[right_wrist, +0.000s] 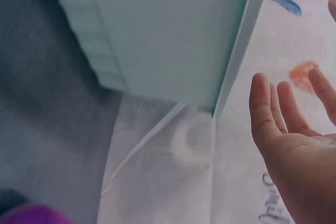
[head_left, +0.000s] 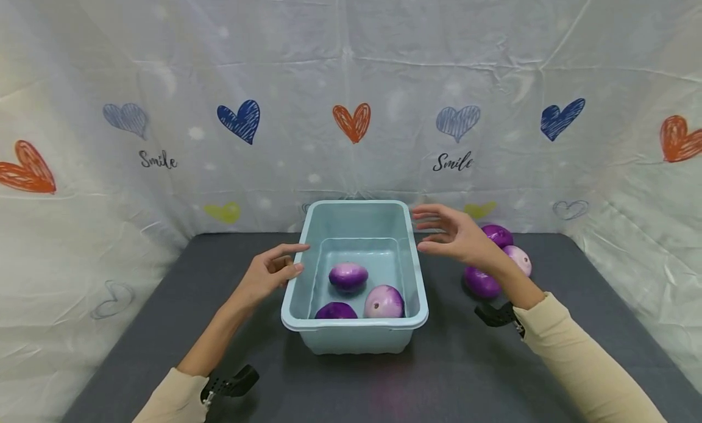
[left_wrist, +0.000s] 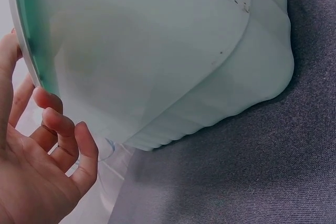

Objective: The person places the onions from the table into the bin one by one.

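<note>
A light blue plastic bin stands at the middle of the dark table. Inside it are a purple onion, a darker one near the front wall, and a paler pinkish onion. My left hand holds the bin's left rim, thumb and index finger over the edge; in the left wrist view its other fingers curl against the outside. Just beyond the right rim hovers my right hand, fingers spread and loosely bent, holding nothing. The right wrist view shows a gap between its fingers and the bin.
Several more onions lie together on the table at the right, partly behind my right forearm. A white curtain printed with hearts hangs behind the table and along its sides. Dark wrist straps sit below both hands.
</note>
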Motion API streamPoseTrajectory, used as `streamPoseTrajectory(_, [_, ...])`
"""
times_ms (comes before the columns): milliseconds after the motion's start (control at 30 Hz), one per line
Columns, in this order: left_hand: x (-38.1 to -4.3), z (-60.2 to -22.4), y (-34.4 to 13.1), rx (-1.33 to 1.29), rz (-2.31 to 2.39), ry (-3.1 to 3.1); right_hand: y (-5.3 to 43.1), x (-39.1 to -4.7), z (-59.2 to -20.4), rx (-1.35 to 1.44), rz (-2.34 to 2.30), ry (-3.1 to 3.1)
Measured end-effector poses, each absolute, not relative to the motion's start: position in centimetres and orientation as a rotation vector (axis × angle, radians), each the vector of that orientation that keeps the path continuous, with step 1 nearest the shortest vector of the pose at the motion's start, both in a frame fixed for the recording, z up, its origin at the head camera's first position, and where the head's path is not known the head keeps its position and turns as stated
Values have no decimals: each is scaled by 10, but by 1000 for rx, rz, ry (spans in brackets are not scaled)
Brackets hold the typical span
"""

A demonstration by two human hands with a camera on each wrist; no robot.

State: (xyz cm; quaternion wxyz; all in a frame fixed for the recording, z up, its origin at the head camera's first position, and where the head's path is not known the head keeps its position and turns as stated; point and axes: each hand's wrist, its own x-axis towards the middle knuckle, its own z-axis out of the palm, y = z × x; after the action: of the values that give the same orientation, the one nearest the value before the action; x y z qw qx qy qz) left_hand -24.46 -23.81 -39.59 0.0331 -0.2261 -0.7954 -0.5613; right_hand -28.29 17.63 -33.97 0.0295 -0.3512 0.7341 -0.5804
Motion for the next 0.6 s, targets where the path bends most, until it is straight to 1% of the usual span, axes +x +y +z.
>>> streamPoseTrajectory(333, [-243,-395,-238,-665,-1735,-2459,218,-280,-350,-961,-1739,2394])
streamPoseTrajectory(600, [-242,-396,-238,-666,-1718,-2466,247,-278,-359,-913,-1757,2444])
